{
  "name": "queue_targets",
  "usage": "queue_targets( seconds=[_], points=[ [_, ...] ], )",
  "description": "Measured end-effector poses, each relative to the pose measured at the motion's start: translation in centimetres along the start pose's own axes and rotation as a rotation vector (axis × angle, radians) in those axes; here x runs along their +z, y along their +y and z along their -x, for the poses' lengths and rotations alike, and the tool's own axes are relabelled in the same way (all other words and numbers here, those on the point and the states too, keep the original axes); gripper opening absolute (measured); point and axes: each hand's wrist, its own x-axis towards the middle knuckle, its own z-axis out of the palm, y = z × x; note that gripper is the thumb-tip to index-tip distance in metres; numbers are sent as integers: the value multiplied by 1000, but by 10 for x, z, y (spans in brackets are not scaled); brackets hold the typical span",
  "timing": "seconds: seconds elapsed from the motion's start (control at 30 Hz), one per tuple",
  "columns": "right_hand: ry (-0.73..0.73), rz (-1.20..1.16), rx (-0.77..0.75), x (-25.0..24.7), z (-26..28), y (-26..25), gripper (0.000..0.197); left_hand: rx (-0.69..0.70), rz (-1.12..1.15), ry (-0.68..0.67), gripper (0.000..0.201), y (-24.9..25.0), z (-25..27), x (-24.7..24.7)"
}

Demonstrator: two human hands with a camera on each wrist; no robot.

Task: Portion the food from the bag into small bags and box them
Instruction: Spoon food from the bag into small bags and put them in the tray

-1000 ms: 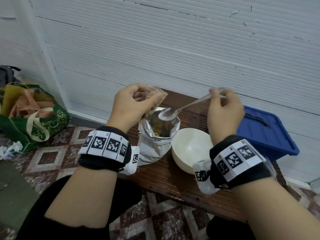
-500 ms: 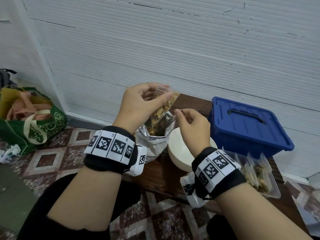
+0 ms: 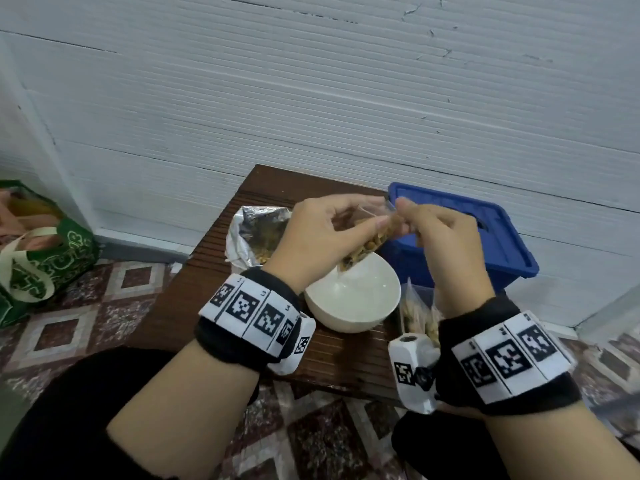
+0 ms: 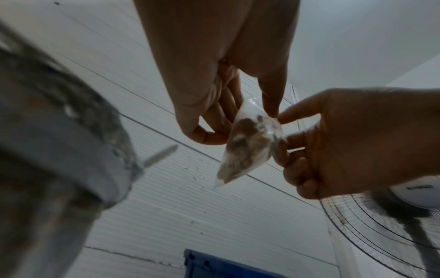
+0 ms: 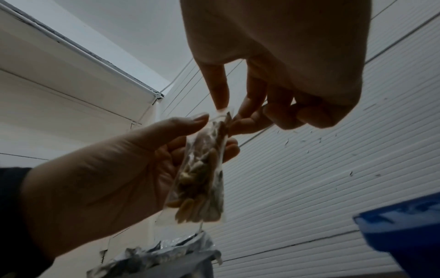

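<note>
A small clear bag (image 3: 367, 244) with nuts and seeds in it hangs tilted above the white bowl (image 3: 346, 327). My left hand (image 3: 367, 216) pinches its upper part between thumb and fingers. My right hand (image 3: 407, 216) pinches the bag's top edge from the right. The left wrist view shows this small bag (image 4: 247, 148) from below, and so does the right wrist view (image 5: 202, 173). The open foil bag (image 3: 252, 233) stands at the table's left, with a spoon handle (image 4: 161, 156) sticking out of it. The blue box (image 3: 485, 237) sits shut at the right.
Several filled small bags (image 3: 415, 313) lie right of the bowl, partly hidden by my right wrist. The brown table (image 3: 207, 306) stands against a white ribbed wall. A green cloth bag (image 3: 45, 265) sits on the tiled floor at the left. A fan (image 4: 381, 225) stands at the right.
My right hand has let go of the spoon and now pinches the small bag's top. Both hands have carried the bag rightward, from over the foil bag to over the bowl.
</note>
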Motion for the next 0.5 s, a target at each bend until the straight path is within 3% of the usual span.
queue_targets(
  seconds=[0.23, 0.5],
  points=[
    [-12, 84, 1, -34, 5, 22, 27, -5, -104, -119, 29, -9, 11, 34],
    [-46, 164, 67, -48, 8, 28, 22, -152, -124, -348, 68, -38, 17, 41]
  ],
)
